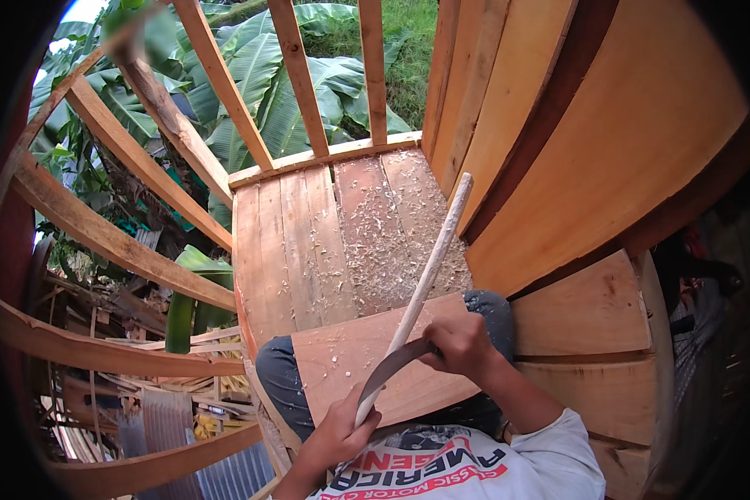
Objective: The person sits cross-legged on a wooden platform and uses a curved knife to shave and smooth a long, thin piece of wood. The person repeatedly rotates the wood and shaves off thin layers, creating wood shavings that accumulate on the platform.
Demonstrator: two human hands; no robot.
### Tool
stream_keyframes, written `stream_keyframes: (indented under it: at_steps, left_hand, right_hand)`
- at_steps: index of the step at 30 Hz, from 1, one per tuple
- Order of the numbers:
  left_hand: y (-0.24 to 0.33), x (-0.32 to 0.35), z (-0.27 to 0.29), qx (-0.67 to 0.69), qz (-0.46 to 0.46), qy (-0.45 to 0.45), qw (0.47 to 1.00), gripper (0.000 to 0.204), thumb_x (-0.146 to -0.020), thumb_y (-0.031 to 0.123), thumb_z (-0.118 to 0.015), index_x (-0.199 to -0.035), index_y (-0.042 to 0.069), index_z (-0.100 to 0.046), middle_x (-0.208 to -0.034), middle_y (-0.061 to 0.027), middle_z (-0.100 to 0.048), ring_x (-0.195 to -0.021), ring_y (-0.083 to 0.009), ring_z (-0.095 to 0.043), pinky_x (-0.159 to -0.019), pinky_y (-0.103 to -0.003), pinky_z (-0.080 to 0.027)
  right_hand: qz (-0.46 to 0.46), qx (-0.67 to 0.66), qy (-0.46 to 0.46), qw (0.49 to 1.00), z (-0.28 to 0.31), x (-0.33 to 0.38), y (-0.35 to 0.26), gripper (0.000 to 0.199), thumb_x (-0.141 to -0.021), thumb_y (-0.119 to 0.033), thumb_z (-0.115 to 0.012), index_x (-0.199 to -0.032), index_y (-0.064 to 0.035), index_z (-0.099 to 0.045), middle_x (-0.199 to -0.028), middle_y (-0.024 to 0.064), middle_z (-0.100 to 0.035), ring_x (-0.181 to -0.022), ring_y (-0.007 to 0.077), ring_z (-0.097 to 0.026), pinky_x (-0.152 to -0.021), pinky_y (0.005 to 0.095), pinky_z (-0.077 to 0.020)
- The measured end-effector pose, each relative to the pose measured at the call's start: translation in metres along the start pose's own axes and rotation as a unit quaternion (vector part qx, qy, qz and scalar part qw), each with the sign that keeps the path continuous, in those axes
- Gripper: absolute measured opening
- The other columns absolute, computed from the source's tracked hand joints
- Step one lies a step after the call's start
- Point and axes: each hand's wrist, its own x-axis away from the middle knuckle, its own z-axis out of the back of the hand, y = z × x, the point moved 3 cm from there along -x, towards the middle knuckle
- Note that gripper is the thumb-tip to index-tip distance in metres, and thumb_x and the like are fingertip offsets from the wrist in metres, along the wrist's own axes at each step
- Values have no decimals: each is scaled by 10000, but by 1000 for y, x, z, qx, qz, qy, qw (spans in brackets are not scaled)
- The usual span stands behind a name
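A pale, slender wooden stick (436, 250) slants up and to the right from my lap, roughly whittled along its length. My left hand (340, 427) is closed around its lower end. In my right hand (462, 343) is one end of a dark, curved flat strip (398, 360), which crosses over the stick and reaches down to the left hand's fingers. Whether it is a blade or a bendable strip, I cannot tell. Under both lies a flat wooden board (333, 358) across my thighs, with a few shavings on it.
Wood shavings (392, 242) litter the plank floor (271, 250) ahead of my knees. Slatted wooden rails (192, 200) rise at the front and left, with plants and a drop beyond them. Wooden wall panels (592, 158) stand close on the right.
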Motion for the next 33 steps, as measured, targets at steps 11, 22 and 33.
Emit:
stream_keyframes:
  at_steps: [11,22,33]
  left_hand:
    - [-6,-8,6,82,19,-28,996,454,-862,26,-537,-1297,-10,-410,-706,-83,-511,-653,-169,-516,-628,-307,-419]
    - [-18,-5,3,138,27,-57,988,450,-849,34,-519,-1283,-11,-412,-740,-31,-460,-655,-115,-456,-614,-274,-371]
    - [-28,-11,20,4,30,25,999,462,-840,69,-587,-1259,-29,-420,-772,-192,-566,-712,-288,-604,-663,-361,-461]
  right_hand:
    - [-98,79,50,991,-7,-9,41,470,-864,-484,-589,-669,-61,-527,-528,88,-482,-476,271,-545,-448,355,-411]
    - [-5,25,-84,996,-18,-11,13,376,-880,-384,-606,-710,-55,-544,-571,109,-509,-491,278,-566,-476,381,-438]
    - [-330,-14,3,944,-15,-9,69,439,-898,-417,-583,-712,-22,-537,-544,141,-516,-509,324,-569,-453,381,-404]
